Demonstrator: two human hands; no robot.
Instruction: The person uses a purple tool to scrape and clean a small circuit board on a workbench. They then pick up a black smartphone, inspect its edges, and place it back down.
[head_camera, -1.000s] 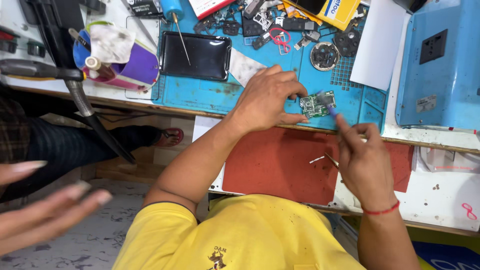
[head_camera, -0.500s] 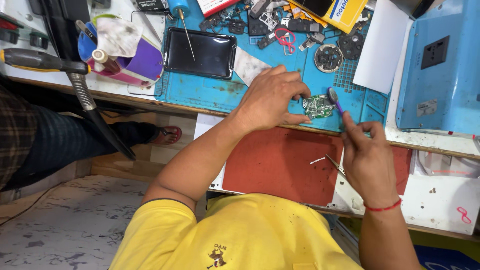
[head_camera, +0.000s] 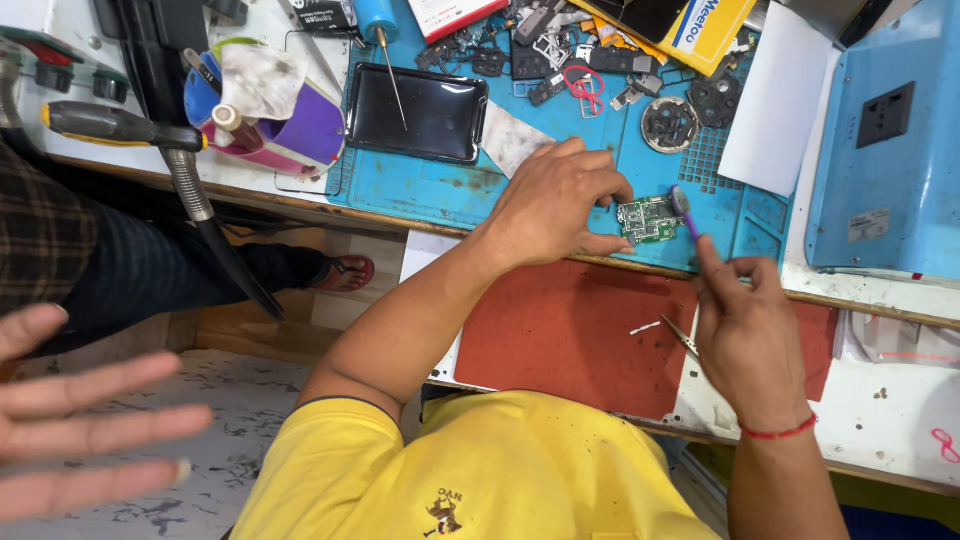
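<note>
Since half a second ago the purple brush (head_camera: 682, 204) has tipped up so its head now sits over the right edge of the small green circuit board (head_camera: 648, 219), and a blurred hand of someone else (head_camera: 85, 415) has come into view at the lower left, fingers spread, well apart from the work. The left hand (head_camera: 556, 205) is curled over the board's left side, thumb and fingertips pinching its edge to pin it flat on the blue mat (head_camera: 450, 190), near the front edge of the worktop (head_camera: 880, 410). The right hand (head_camera: 745, 325) grasps the brush's thin handle between thumb and forefinger, pen-fashion. The board looks light, stiff and fragile, studded with tiny parts, so it is best held by its bare edges, as the left hand does; pressing on its face could harm the parts. The brush is slim and light and needs only a fingertip grip. Just below the board a red pad (head_camera: 560, 330) carries tweezers (head_camera: 681, 335) and a small white scrap. Farther out, a shallow black tray (head_camera: 420, 115) lies on the mat with a thin probe resting across it and nothing else that I can make out. At the mat's left a purple-and-blue tub (head_camera: 300, 135) holds a small bottle and a crumpled cloth.
</note>
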